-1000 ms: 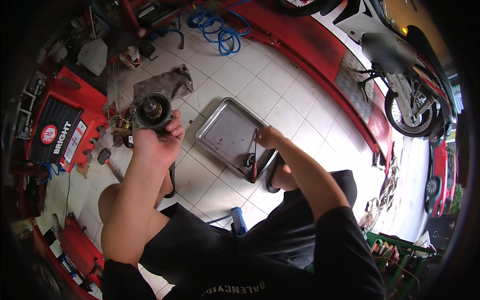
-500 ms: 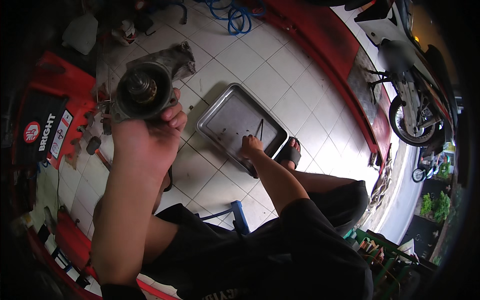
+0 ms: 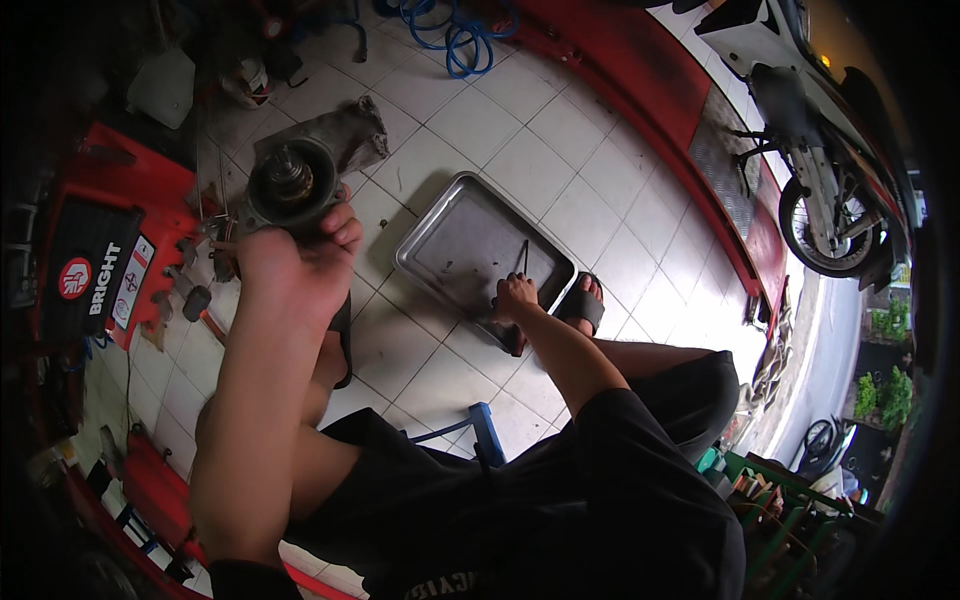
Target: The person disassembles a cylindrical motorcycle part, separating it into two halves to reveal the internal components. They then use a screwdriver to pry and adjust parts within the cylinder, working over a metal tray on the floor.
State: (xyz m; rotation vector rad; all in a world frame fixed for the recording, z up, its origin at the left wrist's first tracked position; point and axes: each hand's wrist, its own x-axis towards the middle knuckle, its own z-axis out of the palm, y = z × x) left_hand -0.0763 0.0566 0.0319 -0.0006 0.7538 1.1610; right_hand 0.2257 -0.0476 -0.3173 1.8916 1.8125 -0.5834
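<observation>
My left hand (image 3: 300, 250) is raised at the left, its fingers wrapped round a grimy metal housing (image 3: 262, 205). The housing's round mouth faces up, and a ridged shaft (image 3: 288, 178) stands inside it; a bulkier arm of the part reaches away toward the upper right. Lower down, my right hand (image 3: 515, 298) is inside a shallow metal tray (image 3: 415, 235) on the floor. Its fingers are closed at the near end of a thin dark rod (image 3: 526, 258); the rod's other end points to the far side. Small dark bits lie on the tray bottom.
A red machine (image 3: 110, 240) stands at the left. Blue hose (image 3: 470, 45) coils on the tiles at the top. A red ramp (image 3: 650, 90) and a motorcycle (image 3: 825, 210) are at the right. My sandalled foot (image 3: 582, 305) is beside the tray; a blue metal piece (image 3: 487, 435) is near my knees.
My right hand has shifted slightly right in the tray, and its fingers now meet the rod. The housing in my left hand has moved a little right and appears smaller.
</observation>
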